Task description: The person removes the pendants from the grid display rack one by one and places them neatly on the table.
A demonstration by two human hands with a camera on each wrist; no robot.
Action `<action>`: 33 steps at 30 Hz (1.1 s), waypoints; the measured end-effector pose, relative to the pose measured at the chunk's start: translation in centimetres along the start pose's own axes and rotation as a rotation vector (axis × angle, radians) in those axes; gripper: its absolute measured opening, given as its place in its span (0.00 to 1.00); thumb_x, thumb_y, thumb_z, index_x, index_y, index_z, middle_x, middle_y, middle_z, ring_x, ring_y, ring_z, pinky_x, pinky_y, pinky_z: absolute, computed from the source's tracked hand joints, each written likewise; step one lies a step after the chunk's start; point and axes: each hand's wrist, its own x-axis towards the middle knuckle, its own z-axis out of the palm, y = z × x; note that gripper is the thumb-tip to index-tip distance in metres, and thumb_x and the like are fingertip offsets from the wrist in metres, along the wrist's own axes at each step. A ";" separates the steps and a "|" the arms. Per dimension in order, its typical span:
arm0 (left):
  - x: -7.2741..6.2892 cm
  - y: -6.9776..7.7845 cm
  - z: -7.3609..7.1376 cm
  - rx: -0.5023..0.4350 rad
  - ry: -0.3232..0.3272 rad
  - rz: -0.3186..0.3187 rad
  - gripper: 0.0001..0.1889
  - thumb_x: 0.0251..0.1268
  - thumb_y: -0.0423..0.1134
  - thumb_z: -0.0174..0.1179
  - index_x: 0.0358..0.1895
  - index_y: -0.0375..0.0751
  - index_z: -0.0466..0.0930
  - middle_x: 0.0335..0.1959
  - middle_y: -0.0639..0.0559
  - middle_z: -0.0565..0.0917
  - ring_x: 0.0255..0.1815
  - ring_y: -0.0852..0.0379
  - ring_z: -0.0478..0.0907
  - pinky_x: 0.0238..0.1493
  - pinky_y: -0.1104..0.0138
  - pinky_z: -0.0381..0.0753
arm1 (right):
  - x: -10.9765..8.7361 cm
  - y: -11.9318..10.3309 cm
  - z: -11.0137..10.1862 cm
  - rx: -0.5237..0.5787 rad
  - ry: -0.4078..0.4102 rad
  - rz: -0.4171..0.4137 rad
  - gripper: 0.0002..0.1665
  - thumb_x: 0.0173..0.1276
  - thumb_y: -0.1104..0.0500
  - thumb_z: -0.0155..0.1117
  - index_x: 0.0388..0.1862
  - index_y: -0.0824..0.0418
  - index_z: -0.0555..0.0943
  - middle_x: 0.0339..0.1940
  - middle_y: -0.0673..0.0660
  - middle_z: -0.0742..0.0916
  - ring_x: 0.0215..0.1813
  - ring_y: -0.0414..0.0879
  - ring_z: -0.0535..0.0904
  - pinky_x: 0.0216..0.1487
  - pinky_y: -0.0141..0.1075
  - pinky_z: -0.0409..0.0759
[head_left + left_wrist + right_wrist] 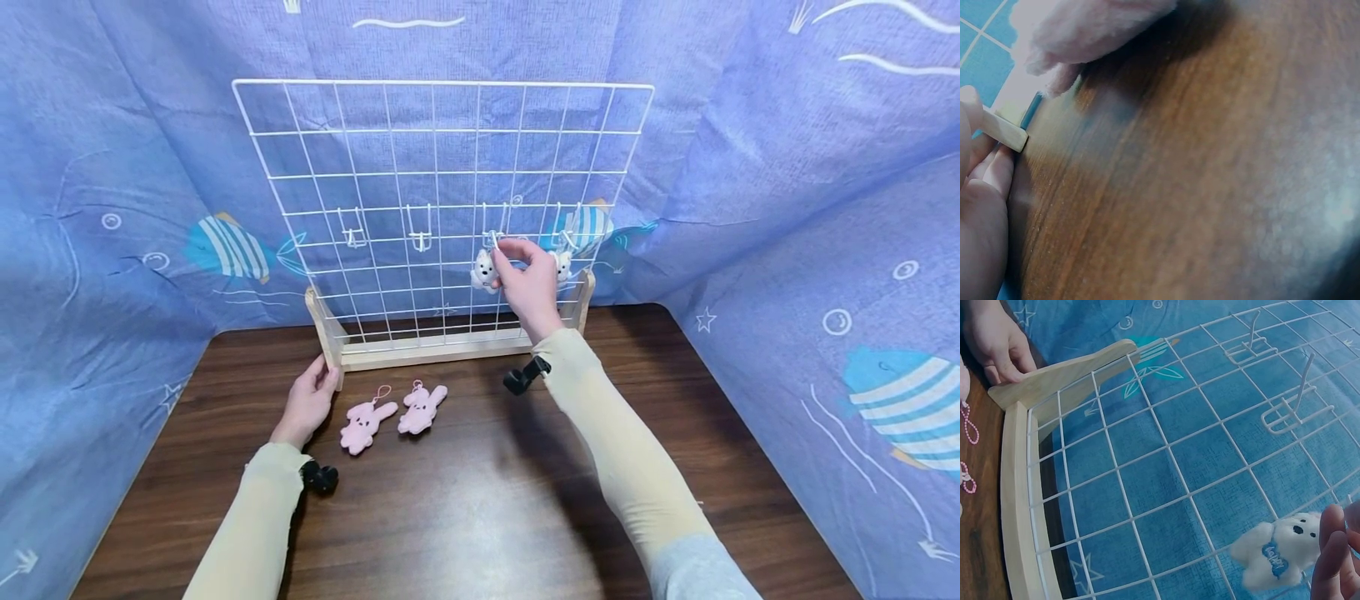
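My right hand (531, 283) is raised at the wire grid (442, 82), thumb and fingertips pinching the top of a white plush charm (483, 271) right at a hook. In the right wrist view this plush animal (1279, 553) has a black nose and a blue patch on its front. A second white plush charm (561, 265) hangs at the rightmost hook, partly behind my right hand. Low on the left, my left hand (307, 402) grips the wooden foot (326, 337) of the grid's stand, with the thumb on one side and fingers on the other.
Two pink plush rabbit charms (362, 427) with bead loops lie on the brown table (465, 517) beside the left hand. Two white hooks (355, 238) on the grid's left half hold nothing. A blue fish-print cloth (150, 125) surrounds the table.
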 end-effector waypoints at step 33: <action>-0.1 0.1 0.1 0.004 0.009 -0.014 0.29 0.88 0.41 0.46 0.84 0.37 0.55 0.78 0.31 0.67 0.76 0.41 0.68 0.75 0.61 0.70 | 0.5 -1.1 1.0 -0.065 0.096 -0.013 0.12 0.66 0.66 0.78 0.46 0.63 0.85 0.42 0.59 0.91 0.21 0.43 0.82 0.25 0.36 0.87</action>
